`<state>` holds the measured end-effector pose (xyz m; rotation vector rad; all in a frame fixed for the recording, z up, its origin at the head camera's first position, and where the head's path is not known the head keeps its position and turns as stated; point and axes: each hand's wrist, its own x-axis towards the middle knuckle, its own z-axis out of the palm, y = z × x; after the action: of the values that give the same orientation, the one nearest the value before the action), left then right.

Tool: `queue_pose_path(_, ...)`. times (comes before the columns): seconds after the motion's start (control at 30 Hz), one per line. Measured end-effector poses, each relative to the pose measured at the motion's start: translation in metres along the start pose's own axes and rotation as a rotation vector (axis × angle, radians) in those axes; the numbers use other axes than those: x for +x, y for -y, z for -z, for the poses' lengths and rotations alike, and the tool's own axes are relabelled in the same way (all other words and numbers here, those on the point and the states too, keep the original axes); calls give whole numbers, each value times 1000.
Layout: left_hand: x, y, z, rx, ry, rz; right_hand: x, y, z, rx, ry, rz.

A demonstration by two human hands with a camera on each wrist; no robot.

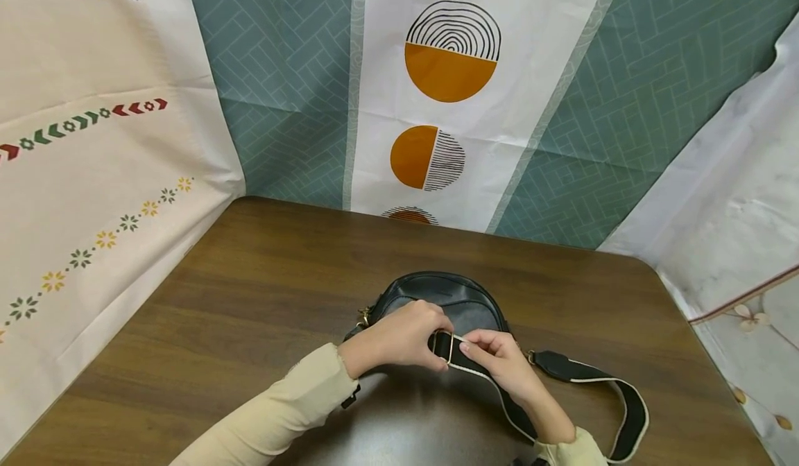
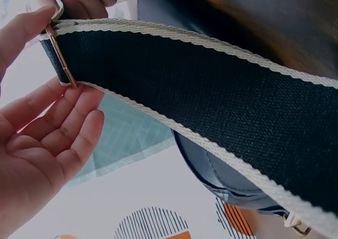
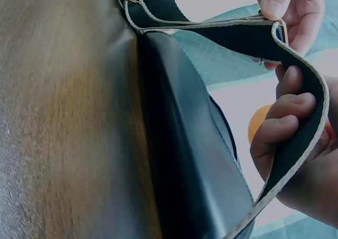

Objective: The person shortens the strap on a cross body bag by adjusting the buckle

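Note:
A black bag [image 1: 431, 287] with a curved top lies on the wooden table, behind both hands in the head view. Its strap [image 2: 200, 91] is dark webbing with cream braided edges. My left hand [image 1: 408, 334] pinches the gold slider buckle [image 2: 64, 59] between thumb and fingers, with the webbing threaded through it. Just to the right, my right hand [image 1: 502, 365] grips the strap close to the buckle, fingers curled round the band in the right wrist view. From there the band hangs down past the right wrist. The hands hide part of the bag's front.
The strap's other end, with a dark leather tab [image 1: 552, 364], joins the bag's right side and loops over the table [image 1: 281, 265]. A gold clasp [image 1: 364, 315] sits at the bag's left. Patterned cloths [image 1: 287, 105] hang behind the table and along its sides.

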<state>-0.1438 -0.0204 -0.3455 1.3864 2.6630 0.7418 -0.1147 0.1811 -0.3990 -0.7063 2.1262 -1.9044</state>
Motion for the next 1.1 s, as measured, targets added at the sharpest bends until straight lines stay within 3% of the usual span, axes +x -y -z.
queue_pose_path(0.47, -3, 0, -2, -61, -35, 25, 7, 6, -8, -35, -37, -26)
queue_pose_path(0.77, -8, 4, 0, -105, -64, 29, 3, 11, 6, -44, 32, -87)
queue_pose_path(0.97, -10, 6, 2, -122, -69, 46, -1, 7, 13, -35, 73, -51)
queue_pose_path(1.1, -12, 5, 2, -114, -63, 78, 0, 3, 11, -14, 55, -5)
